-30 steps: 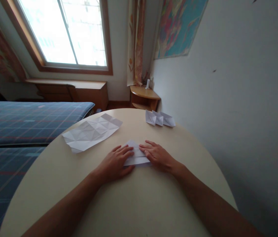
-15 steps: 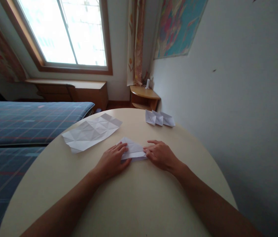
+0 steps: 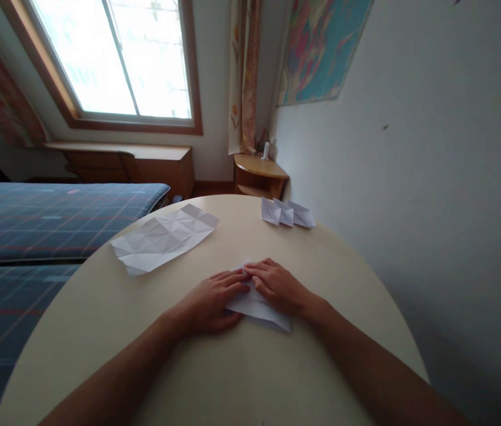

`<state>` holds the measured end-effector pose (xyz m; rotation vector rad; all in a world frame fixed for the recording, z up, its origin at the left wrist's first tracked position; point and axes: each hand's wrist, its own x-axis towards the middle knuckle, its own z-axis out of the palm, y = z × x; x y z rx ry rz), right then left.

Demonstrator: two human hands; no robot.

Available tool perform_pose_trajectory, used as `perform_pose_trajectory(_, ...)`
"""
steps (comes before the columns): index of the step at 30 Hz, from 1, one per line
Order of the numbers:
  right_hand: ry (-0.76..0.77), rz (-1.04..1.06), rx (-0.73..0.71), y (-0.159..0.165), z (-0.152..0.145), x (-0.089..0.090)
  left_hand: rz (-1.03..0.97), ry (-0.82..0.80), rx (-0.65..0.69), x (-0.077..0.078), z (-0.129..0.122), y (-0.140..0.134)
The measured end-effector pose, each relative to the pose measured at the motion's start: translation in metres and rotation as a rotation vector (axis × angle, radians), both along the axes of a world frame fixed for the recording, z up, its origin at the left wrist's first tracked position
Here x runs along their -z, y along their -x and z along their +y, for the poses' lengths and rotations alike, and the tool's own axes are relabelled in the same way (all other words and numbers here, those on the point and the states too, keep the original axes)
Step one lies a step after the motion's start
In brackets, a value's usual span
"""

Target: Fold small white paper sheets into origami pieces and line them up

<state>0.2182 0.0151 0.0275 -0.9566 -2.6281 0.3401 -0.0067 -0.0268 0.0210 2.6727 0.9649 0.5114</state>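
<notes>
A folded white paper (image 3: 257, 309) lies under both my hands, near the middle of the round desk (image 3: 241, 378). My left hand (image 3: 217, 302) is flattish, fingers loosely extended onto the paper's left side, pressing rather than gripping as far as I can judge. My right hand (image 3: 279, 287) is half curled over the upper part, fingertips meeting the left ones; I cannot tell whether it pinches a layer.

For a clean crease, I should pin the layers with the left, match the edges, then run a right fingertip firmly along the fold; the layers could slip if I press unevenly.

As for containers, the corner cabinet (image 3: 260, 167) beyond the desk has an open shelf too dim to read, and a small white object (image 3: 266, 151) stands on top.
</notes>
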Motion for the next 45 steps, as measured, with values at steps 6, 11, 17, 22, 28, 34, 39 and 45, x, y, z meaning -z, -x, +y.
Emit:
perform_pose_trajectory(6,-0.039,-0.049,0.012,-0.001,0.001,0.002,0.062,-0.025,-0.101,0.003,0.000,-0.001)
perform_pose_trajectory(11,-0.062,-0.077,0.014,0.000,0.002,0.003,0.097,-0.060,-0.114,0.000,-0.001,-0.005)
perform_pose_trajectory(17,-0.058,-0.093,0.016,-0.001,0.001,0.003,0.127,-0.086,-0.135,-0.006,-0.002,-0.003)
perform_pose_trajectory(22,-0.075,-0.103,0.035,0.000,0.000,0.004,0.150,-0.088,-0.122,-0.009,-0.003,0.000)
perform_pose_trajectory(28,-0.069,-0.036,0.060,-0.001,0.003,0.004,0.174,-0.104,-0.153,-0.006,-0.002,0.000)
perform_pose_trajectory(34,-0.030,0.057,0.042,0.000,0.000,-0.007,0.191,-0.127,-0.309,-0.002,0.002,0.003)
perform_pose_trajectory(39,-0.052,0.048,0.018,0.001,-0.005,-0.009,0.182,-0.134,-0.390,-0.003,0.003,0.002)
perform_pose_trajectory(45,-0.047,0.054,0.031,-0.001,0.000,-0.003,0.137,-0.143,-0.417,-0.003,0.003,-0.001)
